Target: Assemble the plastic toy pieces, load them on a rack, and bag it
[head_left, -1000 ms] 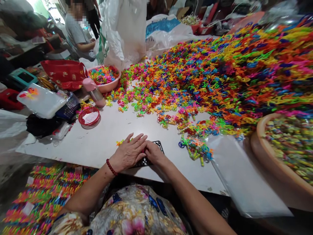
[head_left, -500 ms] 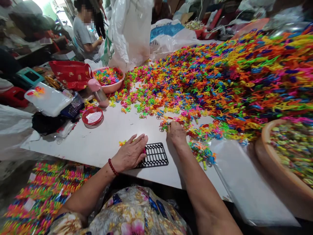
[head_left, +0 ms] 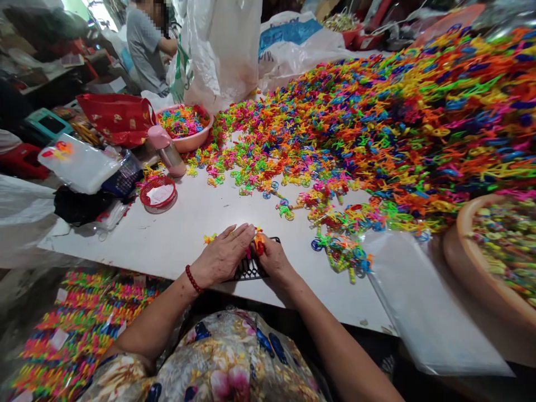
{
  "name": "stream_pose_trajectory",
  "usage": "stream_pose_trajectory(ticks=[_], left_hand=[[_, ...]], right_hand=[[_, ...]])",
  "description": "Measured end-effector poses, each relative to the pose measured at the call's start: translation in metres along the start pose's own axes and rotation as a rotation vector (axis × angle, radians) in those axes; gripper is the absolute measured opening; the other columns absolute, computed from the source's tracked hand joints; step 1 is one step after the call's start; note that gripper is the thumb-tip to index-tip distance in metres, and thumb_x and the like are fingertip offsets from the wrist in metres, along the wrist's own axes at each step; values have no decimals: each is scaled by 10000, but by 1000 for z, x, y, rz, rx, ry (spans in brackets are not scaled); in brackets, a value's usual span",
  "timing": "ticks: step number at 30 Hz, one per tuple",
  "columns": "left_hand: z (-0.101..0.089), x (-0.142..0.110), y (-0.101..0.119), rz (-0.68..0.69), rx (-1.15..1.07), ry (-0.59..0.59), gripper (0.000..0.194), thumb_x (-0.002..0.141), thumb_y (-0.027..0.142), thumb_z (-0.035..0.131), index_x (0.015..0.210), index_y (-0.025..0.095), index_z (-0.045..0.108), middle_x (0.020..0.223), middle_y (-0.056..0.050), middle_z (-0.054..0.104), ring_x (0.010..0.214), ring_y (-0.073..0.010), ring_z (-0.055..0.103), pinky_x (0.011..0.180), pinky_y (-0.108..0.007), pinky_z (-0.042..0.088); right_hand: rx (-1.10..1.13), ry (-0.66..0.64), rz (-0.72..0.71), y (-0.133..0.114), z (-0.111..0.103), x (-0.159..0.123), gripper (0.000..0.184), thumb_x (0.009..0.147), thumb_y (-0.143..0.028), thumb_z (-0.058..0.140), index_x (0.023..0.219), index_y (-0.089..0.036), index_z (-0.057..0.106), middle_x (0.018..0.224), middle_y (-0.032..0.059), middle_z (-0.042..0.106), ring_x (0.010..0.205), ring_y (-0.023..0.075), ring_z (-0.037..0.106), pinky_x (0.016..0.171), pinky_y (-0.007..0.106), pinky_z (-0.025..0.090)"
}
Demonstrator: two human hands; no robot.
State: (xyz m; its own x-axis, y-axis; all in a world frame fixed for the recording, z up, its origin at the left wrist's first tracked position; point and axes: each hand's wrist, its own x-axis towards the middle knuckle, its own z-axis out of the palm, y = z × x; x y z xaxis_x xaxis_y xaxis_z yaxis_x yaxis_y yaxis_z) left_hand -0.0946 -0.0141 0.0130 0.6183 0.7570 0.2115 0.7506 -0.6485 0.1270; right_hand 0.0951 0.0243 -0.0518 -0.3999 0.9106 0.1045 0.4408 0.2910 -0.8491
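The left hand (head_left: 228,254) lies palm down over the left end of the black rack (head_left: 247,272), fingers straight and pressed together, seemingly to steady the rack and keep the small pieces beneath from shifting. At the rack's 1 o'clock edge, the right hand (head_left: 274,259) pinches an orange-and-red plastic piece (head_left: 259,243) between thumb and fingers; so small a thing probably needs fingertip control. The rack sits close to the body, within easy reach of both hands

Taking the rack as centre, the big heap of coloured pieces (head_left: 397,111) spreads from 12 to 2 o'clock, its loose edge near enough to pick from. Clear plastic bags (head_left: 435,301) lie flat towards 3 o'clock, beside a wide tub (head_left: 463,223). On the white tabletop (head_left: 188,229), a red basket (head_left: 144,192) holds paper at 10 o'clock; a pink-lidded flask (head_left: 167,151) and a filled bowl (head_left: 195,144) stand towards 11. Below the table, at 8 o'clock, lie rows of bright pieces (head_left: 67,335). Further off at 11, a person in grey (head_left: 146,50) is beside pale sacks (head_left: 230,50) in the cluttered room
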Motion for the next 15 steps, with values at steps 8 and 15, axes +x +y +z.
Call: stream_pose_trajectory(ticks=[8, 15], left_hand=[[-3, 2, 3, 13, 63, -13, 574, 968, 205, 392, 1522, 144, 256, 1595, -158, 261, 1498, -241, 198, 1194, -444, 263], [-5, 5, 7, 20, 123, -43, 519, 988, 375, 422, 1461, 165, 380, 1559, -98, 369, 1478, -241, 255, 1187, -446, 248]], right_hand=[[-174, -113, -197, 9, 10, 5, 245, 838, -73, 414, 964, -165, 602, 928, 102, 687, 838, 196, 613, 793, 304, 484], [-200, -152, -129, 9, -7, 7, 263, 855, -85, 471, 1004, -188, 661, 972, 64, 710, 881, 182, 638, 824, 292, 496]])
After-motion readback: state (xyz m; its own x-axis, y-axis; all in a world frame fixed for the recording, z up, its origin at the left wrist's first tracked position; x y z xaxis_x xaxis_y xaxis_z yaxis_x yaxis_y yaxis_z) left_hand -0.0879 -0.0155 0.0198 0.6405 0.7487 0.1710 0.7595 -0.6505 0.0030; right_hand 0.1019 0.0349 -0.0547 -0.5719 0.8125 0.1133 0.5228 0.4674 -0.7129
